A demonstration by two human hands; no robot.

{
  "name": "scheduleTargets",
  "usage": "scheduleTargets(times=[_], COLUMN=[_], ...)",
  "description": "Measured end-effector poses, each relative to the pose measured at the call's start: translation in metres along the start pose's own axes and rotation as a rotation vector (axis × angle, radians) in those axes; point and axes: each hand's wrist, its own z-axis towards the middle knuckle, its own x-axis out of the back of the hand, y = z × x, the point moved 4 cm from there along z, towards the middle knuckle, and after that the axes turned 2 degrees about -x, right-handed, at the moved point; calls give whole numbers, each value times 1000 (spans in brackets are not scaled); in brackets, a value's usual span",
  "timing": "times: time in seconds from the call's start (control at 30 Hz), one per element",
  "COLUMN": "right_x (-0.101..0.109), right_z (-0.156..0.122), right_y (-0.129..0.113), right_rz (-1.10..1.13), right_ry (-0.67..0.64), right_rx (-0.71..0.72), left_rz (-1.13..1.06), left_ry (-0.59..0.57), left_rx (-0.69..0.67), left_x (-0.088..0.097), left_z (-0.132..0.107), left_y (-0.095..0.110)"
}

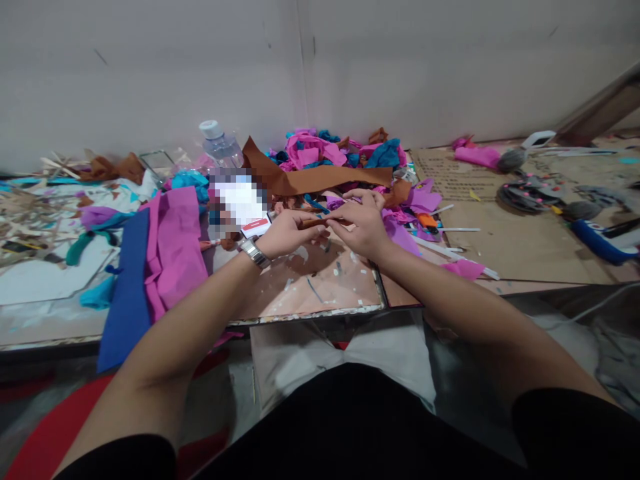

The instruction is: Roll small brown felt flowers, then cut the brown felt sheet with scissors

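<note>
Pinching a brown strip (pixel 324 222): left hand (pixel 285 233), right hand (pixel 363 228) (over the board (pixel 320 293)).

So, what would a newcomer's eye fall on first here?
The left hand and right hand pinch a brown strip at centre. Behind them, a heap of pink, teal and brown scraps by the wall; at left lie a blue sheet and a pink sheet.

- Wall (pixel 150 67): plain pale grey, scuffed, one vertical seam (pixel 301 60).
- Work board (pixel 325 290): low, worn, chipped front edge.
- Cardboard sheet (pixel 520 247): flat, to the right.
- Light: even.
</note>
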Motion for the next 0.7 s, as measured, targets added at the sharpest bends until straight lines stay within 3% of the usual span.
scheduleTargets(times=[0.37, 0.7], right_x=[-5, -4], right_z=[-2, -1], right_y=[0, -2], right_rz=[-9, -32], right_ry=[-59, -68], right_rx=[-2, 10], left_rz=[-21, -16], left_ry=[57, 2], left_rx=[-31, 25], left_x=[-1, -6], left_z=[0, -2], left_y=[-1, -2])
